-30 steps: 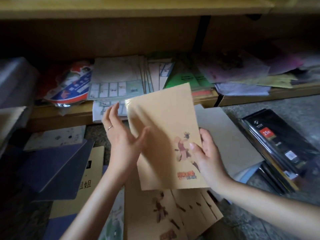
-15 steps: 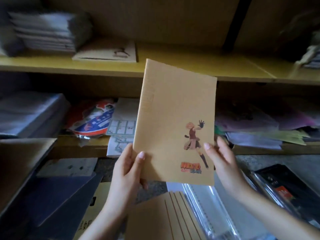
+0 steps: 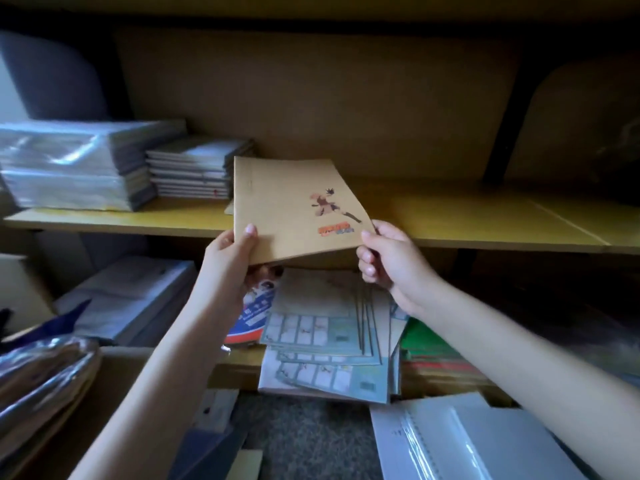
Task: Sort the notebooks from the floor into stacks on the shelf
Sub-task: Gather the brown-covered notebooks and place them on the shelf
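The tan notebook (image 3: 291,209) has risen from upright to lie tilted over the yellow shelf (image 3: 485,220), beside a grey stack (image 3: 194,168). The left hand (image 3: 225,261) and right hand (image 3: 391,261) pinch its near corners.

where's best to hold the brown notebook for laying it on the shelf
Its two near corners, coming from the front edge: the left hand pinches one, the right hand the other. The brown notebook is thin and bends between them, and its far edge reaches over the shelf.
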### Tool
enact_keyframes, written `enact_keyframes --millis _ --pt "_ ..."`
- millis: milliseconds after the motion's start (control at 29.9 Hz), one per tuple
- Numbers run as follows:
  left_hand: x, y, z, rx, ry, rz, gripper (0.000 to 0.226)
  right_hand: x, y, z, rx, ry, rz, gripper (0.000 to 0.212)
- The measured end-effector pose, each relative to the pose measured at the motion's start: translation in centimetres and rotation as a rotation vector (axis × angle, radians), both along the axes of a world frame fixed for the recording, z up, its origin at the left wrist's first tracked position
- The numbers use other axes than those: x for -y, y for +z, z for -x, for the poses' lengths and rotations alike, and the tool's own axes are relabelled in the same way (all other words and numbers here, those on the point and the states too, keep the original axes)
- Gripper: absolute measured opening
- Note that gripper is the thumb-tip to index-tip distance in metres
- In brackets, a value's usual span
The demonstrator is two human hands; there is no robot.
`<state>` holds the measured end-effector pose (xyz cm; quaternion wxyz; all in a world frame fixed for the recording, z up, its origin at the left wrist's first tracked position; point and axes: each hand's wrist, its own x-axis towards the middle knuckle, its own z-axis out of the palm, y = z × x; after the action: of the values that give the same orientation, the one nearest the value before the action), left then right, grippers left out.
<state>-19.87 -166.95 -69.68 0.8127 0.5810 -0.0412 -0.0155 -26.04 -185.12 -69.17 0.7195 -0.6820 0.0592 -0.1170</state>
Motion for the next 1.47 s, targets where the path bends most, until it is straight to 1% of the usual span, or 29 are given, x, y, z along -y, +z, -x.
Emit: enact_keyframes --millis 67,134,167,201,268,301,368,435,502,535,569,602,635,669,702,736,836,870,936,1070,1104,1204,1304,1338,1472 --pt "-0.6 -0.1 -1.0 -0.054 -0.032 0.075 0.018 -0.8 0.0 -1.3 -0.020 -0.037 -0.060 0.033" --pt "-1.2 -0.6 -1.4 -0.061 -0.094 0.137 0.021 -1.5 -0.3 -2.1 -0.041 -0.080 -0.139 0.033" --pt "-1.3 -1.0 -1.6 -0.030 -0.097 0.144 0.026 -1.8 -0.5 -2.3 -0.049 -0.098 -0.147 0.033" --pt "-1.3 -1.4 -1.5 0.010 -0.071 0.147 0.037 -1.9 -0.7 -2.5 -0.056 -0.113 -0.127 0.035" --pt "-1.3 -2.3 -1.4 0.123 0.056 0.101 0.056 -2.2 -1.0 -2.7 -0.051 -0.124 -0.090 0.040" --pt "-1.2 -2.5 -1.3 0.203 0.112 0.049 0.060 -2.2 -1.0 -2.8 -0.046 -0.122 -0.091 0.042" --pt "-1.1 -3.1 -1.7 0.406 0.155 -0.116 0.058 -2.4 -1.0 -3.2 -0.037 -0.085 -0.079 0.051" --pt "-0.8 -3.6 -2.4 0.566 0.155 -0.352 0.047 -2.6 -0.7 -3.5 -0.034 -0.020 0.000 0.064" --pt "-0.5 -3.7 -3.1 0.640 0.179 -0.593 0.034 -2.5 -0.6 -4.0 -0.015 0.005 0.054 0.074" --pt "-0.2 -3.7 -3.3 0.685 0.219 -0.707 0.028 -2.2 -0.5 -4.1 0.002 0.007 0.074 0.076" --pt "-0.1 -3.7 -3.5 0.753 0.266 -0.841 0.027 -1.9 -0.4 -4.2 0.022 0.012 0.092 0.076" --pt "0.1 -3.8 -3.6 0.817 0.298 -1.011 0.038 -1.7 -0.4 -4.2 0.038 0.022 0.113 0.075" --pt "0.2 -3.9 -3.8 0.864 0.316 -1.174 0.055 -1.4 -0.5 -4.2 0.047 0.030 0.144 0.073" --pt "0.4 -3.9 -3.9 0.871 0.317 -1.298 0.068 -1.2 -0.6 -4.1 0.051 0.032 0.185 0.071" --pt "0.6 -3.9 -3.8 0.858 0.320 -1.364 0.075 -1.1 -0.8 -3.8 0.052 0.032 0.232 0.070" --pt "0.7 -3.8 -3.6 0.862 0.328 -1.385 0.073 -1.0 -1.1 -3.6 0.051 0.036 0.275 0.070" --pt "0.9 -4.1 -2.5 1.029 0.359 -1.400 0.048 -1.1 -2.0 -2.7 0.044 0.063 0.348 0.072" --pt "0.9 -4.4 -2.5 1.084 0.359 -1.419 0.044 -1.1 -2.2 -2.4 0.045 0.070 0.366 0.073" --pt "1.2 -5.0 -2.6 1.092 0.314 -1.468 0.046 -1.0 -2.5 -2.2 0.044 0.085 0.394 0.075" --pt "1.3 -4.9 -3.4 1.028 0.243 -1.518 0.053 -0.9 -2.5 -2.4 0.043 0.089 0.383 0.070" --pt "1.2 -4.7 -3.5 1.011 0.215 -1.511 0.057 -0.9 -2.4 -2.4 0.047 0.085 0.376 0.069" --pt "1.1 -3.8 -4.2 0.942 0.146 -1.515 0.079 -1.1 -2.3 -2.5 0.061 0.077 0.341 0.064" --pt "1.5 -2.7 -5.1 0.882 0.144 -1.667 0.092 -1.2 -2.2 -2.4 0.063 0.087 0.351 0.060" --pt "1.7 -2.2 -5.3 0.861 0.146 -1.710 0.092 -1.2 -2.2 -2.4 0.063 0.088 0.352 0.059" --pt "2.7 -0.2 -6.3 0.803 0.116 -1.810 0.078 -1.0 -2.4 -2.3 0.063 0.081 0.334 0.056"
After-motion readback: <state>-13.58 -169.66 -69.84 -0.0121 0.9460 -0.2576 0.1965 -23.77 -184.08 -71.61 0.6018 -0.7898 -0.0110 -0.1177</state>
